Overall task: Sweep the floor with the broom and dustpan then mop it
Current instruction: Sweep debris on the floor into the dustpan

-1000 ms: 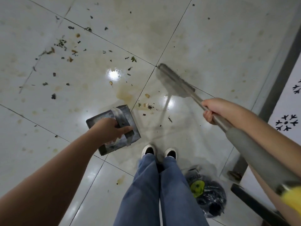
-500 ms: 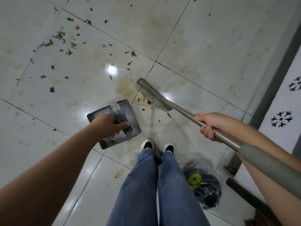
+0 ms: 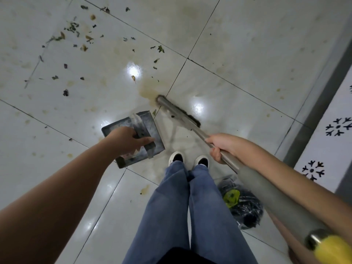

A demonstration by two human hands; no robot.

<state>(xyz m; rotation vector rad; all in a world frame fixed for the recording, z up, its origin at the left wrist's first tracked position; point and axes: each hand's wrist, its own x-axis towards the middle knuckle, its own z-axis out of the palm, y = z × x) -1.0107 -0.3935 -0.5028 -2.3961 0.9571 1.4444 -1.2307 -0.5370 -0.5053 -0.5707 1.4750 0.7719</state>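
1. Head view, looking straight down: both bare arms reach forward over a pale tiled floor (image 3: 247, 44); jeans (image 3: 181, 206) and two shoes (image 3: 188, 159) at bottom centre.
2. Left arm extended from lower left, wrist nearly straight. Left hand (image 3: 127, 139) palm down, fingers (image 3: 146, 140) wrapped over the strap handle of a grey metal dustpan (image 3: 150, 122). Closed grip on that handle.
3. Dustpan sits low on or just above the floor, ahead and left of the shoes; contact with the tile cannot be told. Contents hidden by the hand and blur.
4. Right arm comes in from the lower right, elbow bent. Right hand (image 3: 222, 145) closed around the metal shaft of the broom (image 3: 177, 113), knuckles up, fingers curled under.
5. Broom shaft runs diagonally from a yellow end cap at the bottom right corner up to the head. Head lies on the floor just right of the dustpan, touching a brown stain (image 3: 146, 92) beside a tile joint.
6. Leaf bits and debris (image 3: 76, 35) scattered across the upper left tiles, well apart from the dustpan.
7. Black bag (image 3: 245, 210) with a yellow-green patch lies right of the jeans, under the shaft.
8. No readable writing. White panel (image 3: 335, 141) at the right edge carries black snowflake-like motifs only.
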